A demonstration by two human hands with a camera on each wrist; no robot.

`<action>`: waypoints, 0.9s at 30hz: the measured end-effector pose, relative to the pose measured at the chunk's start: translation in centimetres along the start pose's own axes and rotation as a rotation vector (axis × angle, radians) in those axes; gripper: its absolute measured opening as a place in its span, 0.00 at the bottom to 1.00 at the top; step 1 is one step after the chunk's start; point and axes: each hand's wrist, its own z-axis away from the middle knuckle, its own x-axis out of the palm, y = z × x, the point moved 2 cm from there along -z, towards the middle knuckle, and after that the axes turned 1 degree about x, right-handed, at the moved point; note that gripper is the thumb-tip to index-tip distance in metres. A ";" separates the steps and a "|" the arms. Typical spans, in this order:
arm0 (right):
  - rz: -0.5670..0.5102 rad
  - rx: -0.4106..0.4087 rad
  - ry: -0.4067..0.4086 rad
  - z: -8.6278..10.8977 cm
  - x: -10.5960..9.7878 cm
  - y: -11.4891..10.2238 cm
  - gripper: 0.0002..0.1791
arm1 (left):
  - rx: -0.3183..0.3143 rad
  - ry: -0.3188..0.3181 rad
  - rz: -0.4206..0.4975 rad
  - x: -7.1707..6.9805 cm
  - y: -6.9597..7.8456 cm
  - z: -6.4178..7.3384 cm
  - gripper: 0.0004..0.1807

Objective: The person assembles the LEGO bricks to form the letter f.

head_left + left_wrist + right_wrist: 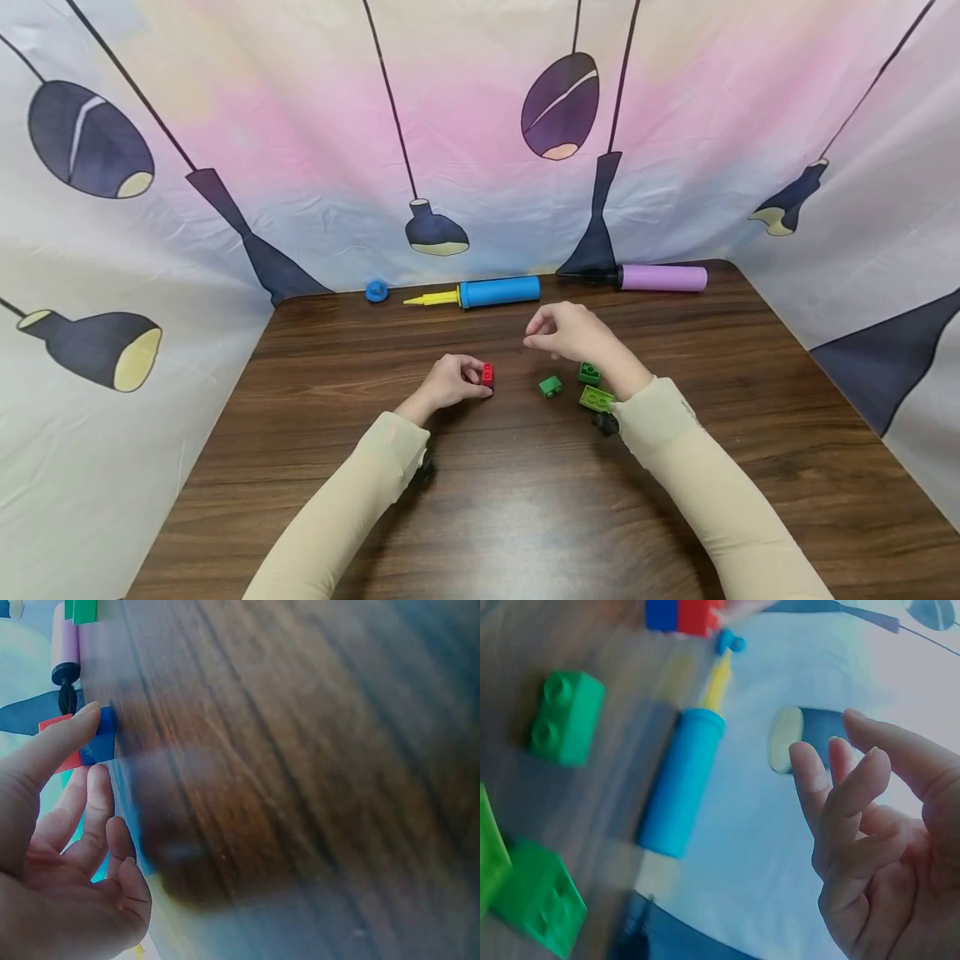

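On the table my left hand [448, 381] pinches a small stack of toy building bricks between thumb and fingers. A red brick [487, 372] forms its top, and a blue brick [105, 740] lies beneath it, seen best in the left wrist view. My right hand [572, 331] is raised over the table to the right of the stack, fingers loosely bent and holding nothing. Below it lies a small green brick [551, 386] on its side. Closer to the right wrist are another green brick [589, 372] and a lime-green brick [596, 398], partly against the sleeve.
Along the table's back edge lie a small blue object [377, 291], a blue hand pump [498, 292] with a yellow nozzle, and a purple pump [663, 278] with a black nozzle. Behind them hangs a cloth [480, 125] printed with lamps. The wooden table [495, 517] spreads in front.
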 end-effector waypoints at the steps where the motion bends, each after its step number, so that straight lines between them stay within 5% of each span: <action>1: 0.006 0.004 0.009 0.4 -0.4 0.0 0.09 | 0.003 0.001 -0.001 0.0 0.0 0.0 0.20; 13: 0.182 0.079 -0.019 3.8 -2.5 2.6 0.09 | 0.003 0.017 -0.028 -0.1 0.2 0.3 0.21; 27: 0.393 0.140 -0.088 6.0 -0.7 7.1 0.20 | -0.034 0.013 -0.039 0.0 -0.1 0.2 0.20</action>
